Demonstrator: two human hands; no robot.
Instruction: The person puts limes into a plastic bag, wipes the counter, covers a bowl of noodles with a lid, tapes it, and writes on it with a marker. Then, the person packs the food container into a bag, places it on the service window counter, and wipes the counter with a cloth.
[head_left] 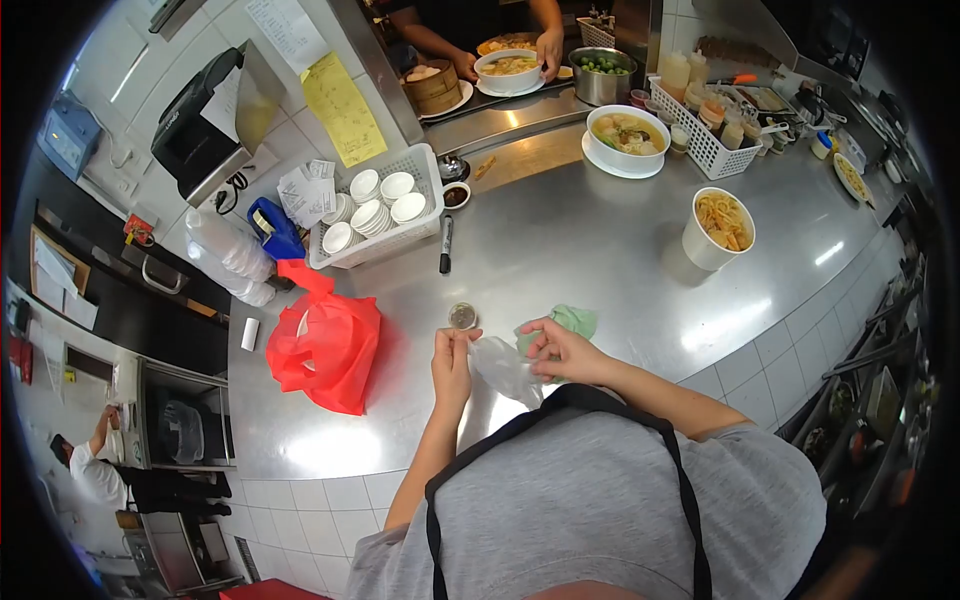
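My left hand (453, 364) pinches the top edge of a clear plastic bag (503, 372) close in front of my body. My right hand (566, 353) has its fingers curled at the bag's other side. Just beyond my left fingertips sits a small clear cup (462, 316) with something dark in it. A crumpled light green plastic bag (577, 320) lies behind my right hand, partly covered by it. To the left stands a full red plastic bag (330, 350) on the steel counter (560, 240).
A white basket (430, 190) of small cups stands back left, near a black marker (446, 245). On the right are a noodle tub (712, 235), a soup bowl (625, 150) and a sauce basket (710, 150). Another person's hands (549, 52) hold a bowl (508, 72) at the pass.
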